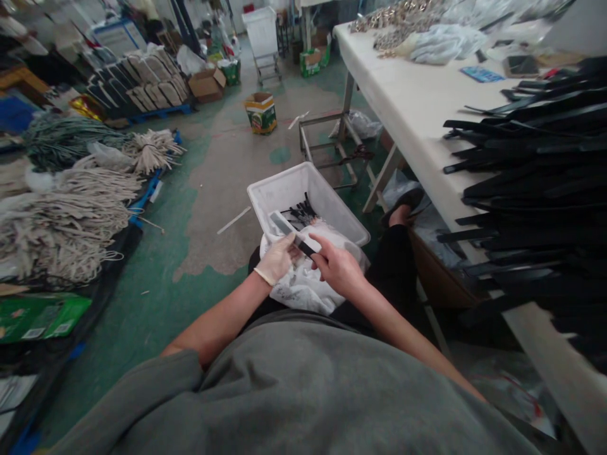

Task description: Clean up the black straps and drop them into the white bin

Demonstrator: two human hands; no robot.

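Observation:
My left hand, in a pale thin glove, is closed around a flat black strap. A light, whitish strip shows at the strap's far end, and I cannot tell whether it is part of the strap. My bare right hand grips the strap's near end, its index finger stretched along it. Both hands are above a crumpled white cloth or bag on my lap. Just beyond them stands a white plastic bin, with several black straps inside.
At right, a white table carries a large heap of black straps, with metal fittings farther back. A metal frame stands beside the table. Bundles of beige cord lie at left. A small carton sits on the floor ahead.

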